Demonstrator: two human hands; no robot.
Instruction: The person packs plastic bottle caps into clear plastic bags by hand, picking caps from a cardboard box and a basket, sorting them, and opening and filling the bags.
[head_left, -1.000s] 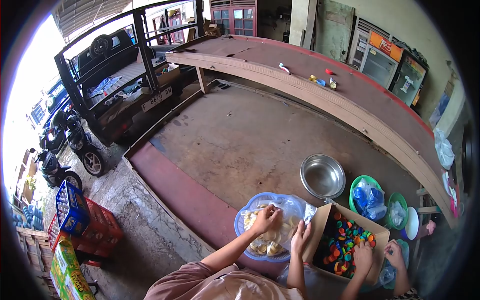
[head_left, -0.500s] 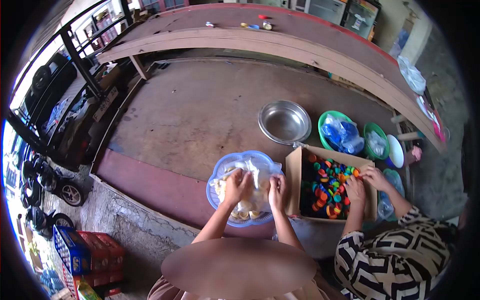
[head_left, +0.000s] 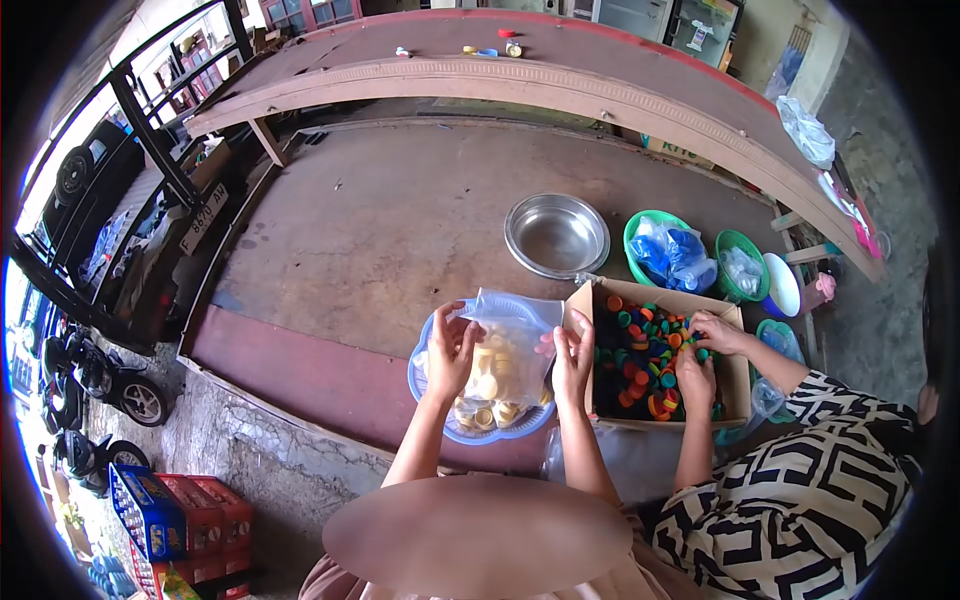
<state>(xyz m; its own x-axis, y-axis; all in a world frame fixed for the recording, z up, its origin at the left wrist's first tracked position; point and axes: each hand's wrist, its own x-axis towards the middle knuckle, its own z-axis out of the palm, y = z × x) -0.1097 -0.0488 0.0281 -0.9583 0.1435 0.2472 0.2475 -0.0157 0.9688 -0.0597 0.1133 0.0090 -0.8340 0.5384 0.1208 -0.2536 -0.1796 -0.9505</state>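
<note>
A clear plastic bag (head_left: 522, 312) is stretched between my two hands, its mouth edge up. My left hand (head_left: 453, 350) pinches the bag's left side, and my right hand (head_left: 572, 368) grips its right side, some fingertips showing behind the film. Cream-coloured caps (head_left: 488, 384) show through and below the plastic; I cannot tell which are inside the bag. Under it all sits a pale blue scalloped basket (head_left: 418, 392) with more cream caps in it.
Right of me, a co-worker's hands (head_left: 697, 372) reach into a cardboard box (head_left: 740, 395) of colourful caps (head_left: 640, 350). Behind stand a metal basin (head_left: 557, 236) and green basins (head_left: 634, 240) (head_left: 722, 250) with plastic bags. Crates (head_left: 190, 515) stand at lower left.
My hands have moved apart, and the bag, bunched before, is now spread flat between them. The co-worker's hands have shifted within the box.
</note>
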